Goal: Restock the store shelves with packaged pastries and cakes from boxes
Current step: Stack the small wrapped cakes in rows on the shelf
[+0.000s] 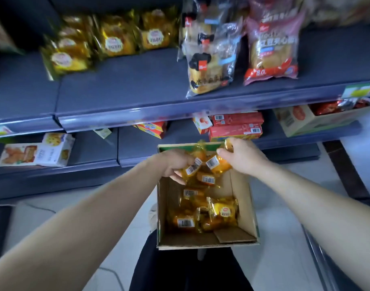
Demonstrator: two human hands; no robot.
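I record the cardboard box [246,206] standing open at near centre, in front of the shelving. Its inner walls are plain brown and its rim shows a green edge. Several pastry packs [221,213] lie loose in its near half, overlapping one another. Each is clear golden-yellow film over an orange-brown cake. Most lie back up, showing a white barcode label; one lies face up with a round white and red label.

The left hand [174,164] is over the far end of the box, fingers curled round a barcode-up pack [192,169]. The right hand [245,156] grips a second pack [218,164] by its upper part, thumb and fingers closed on the film. The two held packs touch. A third pack [207,179] lies just beneath them.

On the upper shelf [127,87], at far left, I note matching yellow packs [116,38] in a row, labels facing out; this part is blurred. To their right lean a clear bread bag [211,66] with black print and a pink bag [272,53]. The lower shelf [91,152] carries white cartons [39,152] at left and red boxes [235,127] at centre. An open carton [301,120] sits at far right.
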